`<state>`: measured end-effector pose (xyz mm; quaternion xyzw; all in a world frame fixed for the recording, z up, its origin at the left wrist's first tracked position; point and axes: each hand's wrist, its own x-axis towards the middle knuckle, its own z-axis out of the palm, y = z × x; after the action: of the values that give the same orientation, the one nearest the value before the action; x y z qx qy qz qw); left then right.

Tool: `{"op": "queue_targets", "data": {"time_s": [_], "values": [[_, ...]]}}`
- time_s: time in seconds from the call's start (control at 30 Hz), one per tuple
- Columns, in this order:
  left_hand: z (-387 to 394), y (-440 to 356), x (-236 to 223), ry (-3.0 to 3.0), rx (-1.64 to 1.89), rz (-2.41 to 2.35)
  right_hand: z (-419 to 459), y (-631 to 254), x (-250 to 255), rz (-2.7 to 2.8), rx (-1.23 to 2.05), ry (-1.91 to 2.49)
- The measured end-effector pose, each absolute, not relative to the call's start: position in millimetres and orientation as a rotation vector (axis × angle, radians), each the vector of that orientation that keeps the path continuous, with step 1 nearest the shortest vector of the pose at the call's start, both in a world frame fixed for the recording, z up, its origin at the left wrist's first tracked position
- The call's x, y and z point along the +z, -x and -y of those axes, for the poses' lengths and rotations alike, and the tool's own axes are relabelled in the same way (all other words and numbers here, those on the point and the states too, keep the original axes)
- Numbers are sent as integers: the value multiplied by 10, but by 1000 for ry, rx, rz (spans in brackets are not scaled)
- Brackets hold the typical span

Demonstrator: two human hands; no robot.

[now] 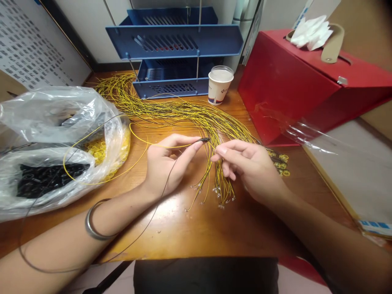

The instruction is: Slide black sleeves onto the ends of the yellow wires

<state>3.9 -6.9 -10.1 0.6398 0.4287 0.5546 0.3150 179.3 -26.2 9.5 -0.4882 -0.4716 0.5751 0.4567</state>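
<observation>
My left hand (pixel 167 163) is closed in a pinch on a thin yellow wire (pixel 137 139) and a thin black wire (pixel 171 171), whose dark tip (pixel 204 140) sticks out past the fingertips. The black wire trails down over my left forearm. My right hand (pixel 248 165) hovers just right of that tip, fingers curled and pinched together above a bundle of yellow wires (pixel 214 122); what it holds I cannot make out. The bundle's stripped ends (pixel 214 194) lie fanned between both hands on the wooden table (pixel 196 228).
A clear plastic bag (pixel 45 143) with yellow rings and black parts lies at the left. A blue tiered tray (pixel 174 45) stands at the back, a paper cup (pixel 219 85) beside it. A red box (pixel 294 85) with tissues stands at the right; small yellow rings (pixel 281 163) lie near it.
</observation>
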Motion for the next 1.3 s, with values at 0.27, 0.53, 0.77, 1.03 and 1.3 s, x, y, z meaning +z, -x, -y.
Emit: {"op": "queue_targets", "data": {"time_s": [0.27,0.53,0.77,1.03,1.3], "values": [[64,-35,-110,-1605,1416,-1145,264,-1793,84,1205,1361,1198],[56,-27,-130,-1815,1507,-1103,300,-1777,101,1236,1295,1207],[55,-7,-131,-1964,1544,-1027,280,-1783,74,1199,1330,1176],[64,-5,-123,-2017,1515,-986,285,-1769,60,1182,1391,1177],[60,-35,-102,-1714,1458,-1085,283,-1783,66,1208,1427,1170]]}}
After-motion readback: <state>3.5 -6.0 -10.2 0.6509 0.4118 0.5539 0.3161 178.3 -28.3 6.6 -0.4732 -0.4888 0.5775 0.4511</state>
